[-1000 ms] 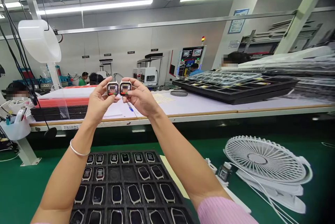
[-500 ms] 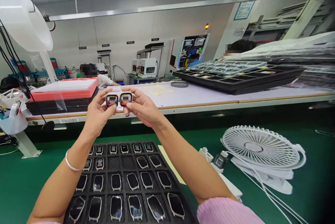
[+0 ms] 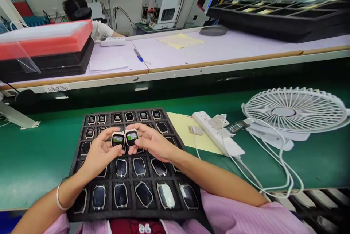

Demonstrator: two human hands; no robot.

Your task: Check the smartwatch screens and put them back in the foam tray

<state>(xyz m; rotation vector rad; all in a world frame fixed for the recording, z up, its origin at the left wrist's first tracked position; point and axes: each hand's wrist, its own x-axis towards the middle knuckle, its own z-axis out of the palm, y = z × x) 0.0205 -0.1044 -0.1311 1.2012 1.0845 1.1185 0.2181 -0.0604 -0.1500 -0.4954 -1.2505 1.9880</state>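
Note:
My left hand (image 3: 103, 149) is closed on a smartwatch (image 3: 118, 139) with a lit screen, thumb along its lower edge. In my right hand (image 3: 153, 142) is a second smartwatch (image 3: 132, 137), its thumb at the screen's lower right corner. Both watches are held side by side, faces toward me, each showing a band of green and white. Neither has a strap. Beneath my hands lies a black foam tray (image 3: 128, 212) with rows of similar watches in its pockets. Several in the far rows show white text; those nearer have dark screens. My hands cover part of the middle rows.
A white power strip (image 3: 218, 133) with cables lies right of the tray, beside a white fan (image 3: 295, 111). Behind runs a raised shelf (image 3: 164, 57) bearing red and black foam trays (image 3: 79, 40), a pen (image 3: 138, 55) and a black tray stack (image 3: 273, 22). Another person sits beyond.
My hands have come down and nearer, over the tray, still holding both watches. Their screens went from a camera-like picture to green and white bands. My view has tilted downward.

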